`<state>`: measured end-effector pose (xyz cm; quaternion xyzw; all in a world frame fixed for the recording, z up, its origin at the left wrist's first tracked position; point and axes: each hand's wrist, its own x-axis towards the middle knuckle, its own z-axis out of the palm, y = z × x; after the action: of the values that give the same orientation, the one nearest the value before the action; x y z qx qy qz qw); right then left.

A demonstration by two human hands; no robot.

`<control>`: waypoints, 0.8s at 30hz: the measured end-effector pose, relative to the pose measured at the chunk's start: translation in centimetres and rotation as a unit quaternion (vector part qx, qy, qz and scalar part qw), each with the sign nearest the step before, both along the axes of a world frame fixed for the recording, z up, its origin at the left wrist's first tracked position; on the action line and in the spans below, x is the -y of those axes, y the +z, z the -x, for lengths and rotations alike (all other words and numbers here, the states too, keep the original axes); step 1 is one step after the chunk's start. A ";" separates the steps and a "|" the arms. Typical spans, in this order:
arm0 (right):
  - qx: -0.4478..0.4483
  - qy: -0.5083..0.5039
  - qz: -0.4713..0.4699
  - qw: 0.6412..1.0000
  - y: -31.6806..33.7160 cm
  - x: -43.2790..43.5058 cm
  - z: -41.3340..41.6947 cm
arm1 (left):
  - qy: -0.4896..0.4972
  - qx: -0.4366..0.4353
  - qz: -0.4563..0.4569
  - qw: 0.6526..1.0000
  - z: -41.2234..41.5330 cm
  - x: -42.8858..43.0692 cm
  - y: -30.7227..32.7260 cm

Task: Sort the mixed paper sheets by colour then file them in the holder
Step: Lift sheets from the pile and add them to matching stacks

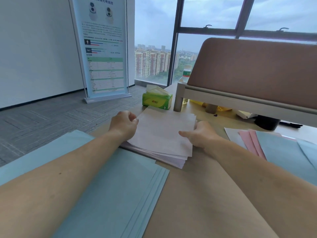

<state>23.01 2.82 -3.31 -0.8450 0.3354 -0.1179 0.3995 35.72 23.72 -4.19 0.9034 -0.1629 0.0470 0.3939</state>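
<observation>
Left hand (124, 125) and right hand (201, 135) clasp the pale stack (159, 134). Blue pile (111, 189) looks sorted, near-left desk corner — mixed sheets (274, 148) by the right edge await sorting, filing.

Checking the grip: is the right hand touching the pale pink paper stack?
Touching. Head view: the right hand lays its thumb on the pale pink paper stack.

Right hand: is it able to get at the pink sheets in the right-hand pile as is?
Probably, once it lets go: the right hand grips the pale stack. Nothing upright stands between it and the pink sheets, but a blue sheet overlaps them, leaving just a strip exposed.
</observation>
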 end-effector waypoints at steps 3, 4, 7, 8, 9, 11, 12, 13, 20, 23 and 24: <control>-0.007 0.006 0.025 1.000 1.0 0.5 2.2 | -0.033 0.066 -0.098 0.992 1.2 0.8 0.7; -0.016 0.011 0.040 0.999 1.4 0.6 3.3 | -0.038 0.100 -0.156 0.982 2.0 1.3 1.1; -0.028 0.031 0.089 0.995 2.7 1.8 7.6 | -0.084 0.179 -0.269 0.943 5.5 4.0 2.7; -0.032 0.035 0.101 0.994 3.0 2.6 9.3 | -0.115 0.185 -0.269 0.938 6.9 5.3 3.2; -0.040 0.038 0.113 0.992 3.3 3.5 11.2 | -0.151 0.183 -0.259 0.936 8.6 6.8 3.6; -0.065 0.034 0.137 0.988 3.8 5.7 15.5 | -0.230 0.175 -0.228 0.930 12.4 10.1 4.3; -0.079 0.025 0.147 0.986 4.0 7.0 17.7 | -0.267 0.171 -0.215 0.924 14.6 11.8 4.5; -0.091 0.011 0.151 0.984 4.0 8.4 20.2 | -0.300 0.168 -0.204 0.917 16.9 13.7 4.7; -0.125 -0.096 0.172 0.972 2.5 17.4 36.3 | -0.438 0.109 -0.189 0.872 29.8 24.8 3.1; -0.139 -0.071 0.196 0.968 1.8 19.4 40.6 | -0.481 0.107 -0.207 0.845 33.1 27.3 2.1; -0.152 -0.051 0.204 0.966 1.5 20.0 41.8 | -0.494 0.106 -0.214 0.836 33.8 28.0 1.8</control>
<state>-18.78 -17.14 -1.76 -0.8983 0.4040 -0.0743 0.1560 1.90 -4.31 -2.44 0.7540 -0.6343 -0.0949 0.1417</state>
